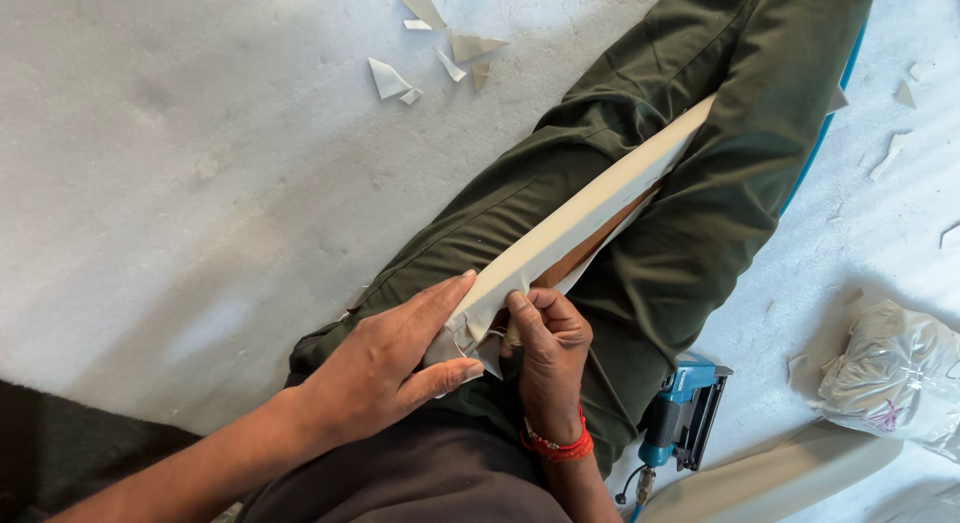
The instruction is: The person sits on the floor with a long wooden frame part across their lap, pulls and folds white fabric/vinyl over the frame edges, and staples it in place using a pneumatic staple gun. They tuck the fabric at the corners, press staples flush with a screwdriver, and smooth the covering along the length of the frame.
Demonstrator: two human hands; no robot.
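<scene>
The left hand (pixel 385 368) presses its flat fingers and thumb on the end of the cream cloth (pixel 560 233). The right hand (pixel 545 348) pinches the cloth's folded corner tight. The cloth wraps one long wooden strip (pixel 590 245) lying across the lap in green trousers (pixel 700 203). If the pinch slips, the fold could pop open. One blue staple gun (pixel 680 408) sits beside the leg, one plastic bag (pixel 895 368) further out, and several cloth scraps (pixel 440 43) lie about.

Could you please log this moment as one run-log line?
left hand: presses cream fabric | right hand: pinches fabric fold | wooden strip: across lap | blue stapler: on floor
</scene>
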